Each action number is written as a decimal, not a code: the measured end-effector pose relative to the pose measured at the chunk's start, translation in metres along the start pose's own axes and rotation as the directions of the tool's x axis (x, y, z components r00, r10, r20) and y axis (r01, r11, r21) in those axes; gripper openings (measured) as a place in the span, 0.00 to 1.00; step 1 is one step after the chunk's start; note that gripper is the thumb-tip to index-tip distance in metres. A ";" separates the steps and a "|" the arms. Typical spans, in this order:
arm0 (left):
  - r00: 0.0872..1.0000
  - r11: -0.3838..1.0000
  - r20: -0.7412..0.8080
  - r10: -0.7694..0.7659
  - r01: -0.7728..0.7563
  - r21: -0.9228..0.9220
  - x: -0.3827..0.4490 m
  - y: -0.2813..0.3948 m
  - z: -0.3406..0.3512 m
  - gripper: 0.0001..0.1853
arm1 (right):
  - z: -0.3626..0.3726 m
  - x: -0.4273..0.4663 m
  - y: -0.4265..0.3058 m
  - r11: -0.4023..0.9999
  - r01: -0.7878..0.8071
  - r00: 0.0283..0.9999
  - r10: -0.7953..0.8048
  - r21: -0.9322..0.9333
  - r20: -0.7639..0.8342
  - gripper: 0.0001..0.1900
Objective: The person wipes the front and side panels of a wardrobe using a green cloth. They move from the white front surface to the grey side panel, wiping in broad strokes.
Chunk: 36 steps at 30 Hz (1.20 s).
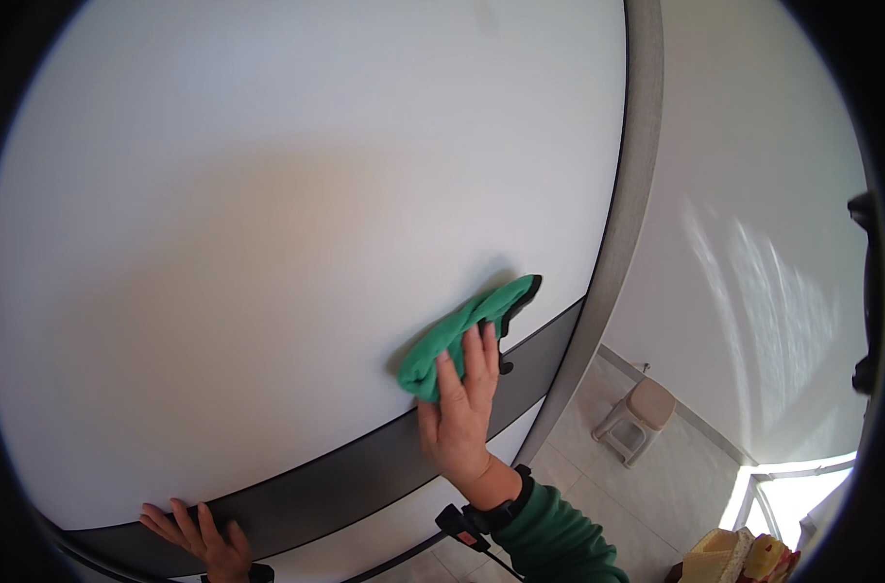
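Note:
A folded green cloth [453, 331] with black edging lies against the white panel of a door [289, 240]. My right hand [461, 415] holds it there, fingers spread over the fabric, near the door's right side. A small dark knob or handle [507, 366] shows just past my fingertips, partly hidden. Lower left, my left hand [206, 539] holds nothing; its parted fingers rest against the dark grey band [333, 481] that crosses the door, the tips reaching the white panel. A dark strap with a small black device [458, 526] is at my right wrist.
A grey door frame [641, 124] borders the door on the right, beside a white wall [748, 146]. On the tiled floor [588, 437] stands a beige plastic stool [639, 415]. Bright light enters at a glazed opening [792, 495]; yellow and red fabric [748, 557] sits below it.

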<state>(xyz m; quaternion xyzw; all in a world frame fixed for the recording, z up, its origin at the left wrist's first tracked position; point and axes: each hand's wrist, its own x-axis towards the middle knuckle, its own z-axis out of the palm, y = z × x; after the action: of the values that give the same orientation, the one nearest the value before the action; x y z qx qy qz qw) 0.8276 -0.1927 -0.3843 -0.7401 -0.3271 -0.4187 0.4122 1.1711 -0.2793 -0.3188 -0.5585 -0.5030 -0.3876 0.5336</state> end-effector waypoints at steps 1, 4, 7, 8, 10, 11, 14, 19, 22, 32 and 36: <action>1.000 1.000 0.009 -0.003 0.003 0.000 0.000 0.000 0.000 0.27 | -0.001 0.000 -0.018 0.988 0.149 0.981 -0.152 0.035 0.120 0.25; 1.000 1.000 0.008 -0.006 0.006 -0.001 -0.001 -0.001 0.000 0.27 | -0.002 0.005 -0.026 0.818 0.521 0.781 -0.572 0.242 0.252 0.19; 1.000 1.000 0.017 -0.012 0.012 -0.006 -0.004 -0.001 0.001 0.27 | -0.008 0.031 0.026 0.884 0.465 0.856 -0.464 0.055 0.229 0.22; 1.000 1.000 0.023 -0.011 0.012 -0.010 -0.005 -0.002 0.001 0.27 | -0.013 0.046 0.051 0.944 0.330 0.934 -0.330 0.017 0.135 0.26; 0.999 1.000 0.042 -0.014 0.015 -0.017 -0.007 -0.002 0.001 0.28 | -0.020 0.077 0.101 0.994 0.090 0.984 -0.099 -0.066 -0.147 0.24; 0.999 1.000 0.049 -0.014 0.015 -0.026 -0.008 -0.002 0.001 0.28 | -0.023 0.093 0.123 0.998 -0.023 0.964 0.038 0.060 -0.265 0.23; 0.999 0.999 0.050 -0.013 0.015 -0.030 -0.007 -0.001 0.000 0.28 | -0.023 0.116 0.147 0.814 -0.389 0.789 0.536 0.432 -0.299 0.23; 0.999 1.000 0.050 -0.013 0.013 -0.008 -0.006 0.001 0.002 0.28 | -0.003 0.083 0.050 0.999 0.037 0.993 -0.041 -0.040 -0.112 0.25; 0.998 1.000 0.063 -0.029 0.029 -0.009 -0.007 0.000 0.003 0.28 | -0.005 0.070 -0.004 0.744 0.628 0.686 -0.668 0.228 0.289 0.20; 0.997 0.999 0.066 -0.029 0.031 -0.033 -0.015 -0.005 0.005 0.28 | -0.026 0.188 0.127 0.850 -0.273 0.860 0.426 0.450 -0.282 0.22; 0.998 0.999 0.056 -0.027 0.029 -0.035 -0.016 -0.006 0.007 0.28 | -0.019 0.197 0.089 0.842 -0.266 0.891 0.401 0.469 -0.215 0.22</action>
<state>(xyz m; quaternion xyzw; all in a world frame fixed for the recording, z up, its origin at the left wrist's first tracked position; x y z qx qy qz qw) 0.8179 -0.1858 -0.3985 -0.7541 -0.3412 -0.4095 0.3837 1.2977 -0.2625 -0.1436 -0.4411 -0.3808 -0.2494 0.7735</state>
